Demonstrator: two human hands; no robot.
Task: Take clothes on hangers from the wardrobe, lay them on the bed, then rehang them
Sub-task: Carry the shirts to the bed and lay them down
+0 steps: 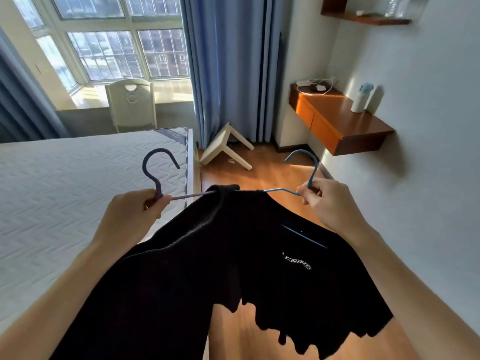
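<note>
A: Both hangers vanish into the black clothes (220, 268); of the purple hanger (155, 172) only the hook and one arm show, the rest lies under cloth.

B: The blue hanger (309, 170) too, just a strip of bar showing through the collar. Its neck is wrapped by the right hand (327, 201).

A: How many garments? Cannot tell, they merge into one dark mass, cut off at the bottom edge.

B: The bed (65, 190) runs off the left edge. Items on the top shelf (368, 19) are blurred, cropped above.
</note>
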